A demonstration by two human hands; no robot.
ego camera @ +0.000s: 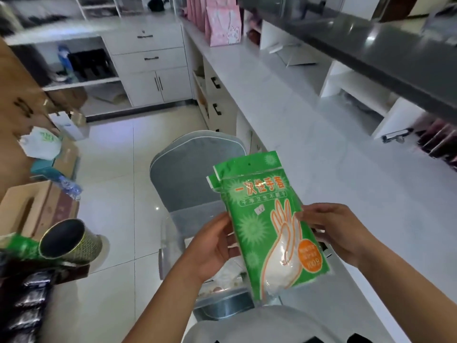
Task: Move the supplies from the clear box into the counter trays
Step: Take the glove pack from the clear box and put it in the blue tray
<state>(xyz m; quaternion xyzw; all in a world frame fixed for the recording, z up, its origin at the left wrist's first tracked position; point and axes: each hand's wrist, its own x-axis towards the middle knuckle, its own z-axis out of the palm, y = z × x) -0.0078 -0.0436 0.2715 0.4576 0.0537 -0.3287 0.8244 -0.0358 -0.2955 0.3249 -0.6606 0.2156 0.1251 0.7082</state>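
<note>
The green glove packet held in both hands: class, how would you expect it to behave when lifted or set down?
The green glove packet is probably floppy: thin film, held at both edges by the left hand and right hand. Likely light, as fingertips alone hold it. Its glossy film may be slippery.

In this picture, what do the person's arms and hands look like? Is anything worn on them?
Both forearms are bare up to the frame's bottom edge: no sleeves show. The left hand and right hand wear no gloves, and no rings, watch or bracelet can be seen. The fingers are uncovered, and no marking shows on them.
</note>
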